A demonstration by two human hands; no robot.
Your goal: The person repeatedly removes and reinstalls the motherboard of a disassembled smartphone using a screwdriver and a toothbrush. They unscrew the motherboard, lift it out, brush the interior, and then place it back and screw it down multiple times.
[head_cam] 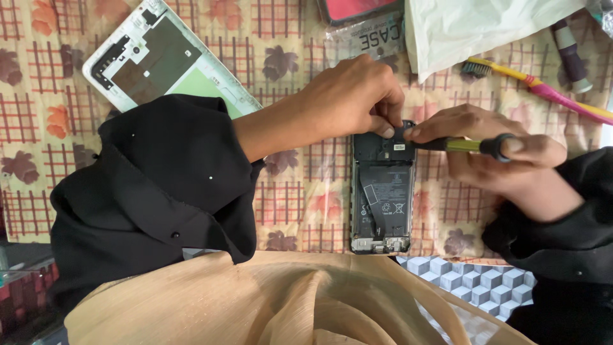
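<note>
Opened phone (383, 198) lies at centre frame on a patterned cloth (300, 191), left hand (348, 96) fingers pinching its top edge while right hand (491, 150) grips a yellow-handled screwdriver (469, 145) there.

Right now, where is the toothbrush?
In the head view, the toothbrush lies at the upper right on the patterned cloth, just below the white plastic bag and beyond the right hand holding the screwdriver.
</note>
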